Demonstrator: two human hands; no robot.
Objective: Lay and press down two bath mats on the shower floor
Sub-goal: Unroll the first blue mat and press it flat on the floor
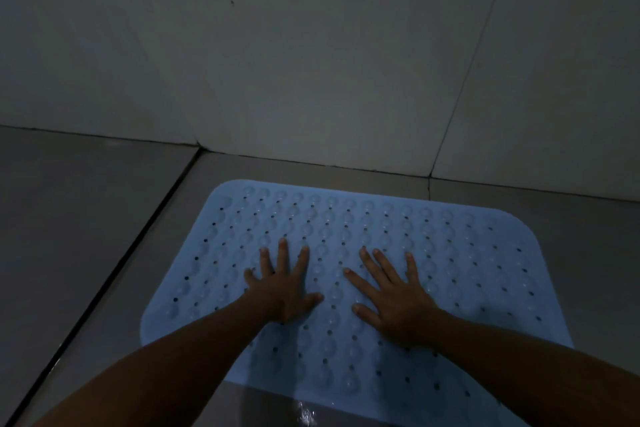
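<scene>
**Both hands flat on a blue bath mat**

Light-blue bath mat, perforated and studded with rows of suction bumps, lying flat on the grey tiled shower floor just short of the tiled wall. Left hand and right hand side by side near the mat's middle, palms down, grip apart with fingers straight and spread, clamped on nothing. Wet glint on the floor at the mat's near edge.

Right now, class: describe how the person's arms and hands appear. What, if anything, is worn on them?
Both forearms are bare, with no sleeves in view. The left hand and right hand wear no gloves; no rings, watch or bracelets show in the dim light.
</scene>
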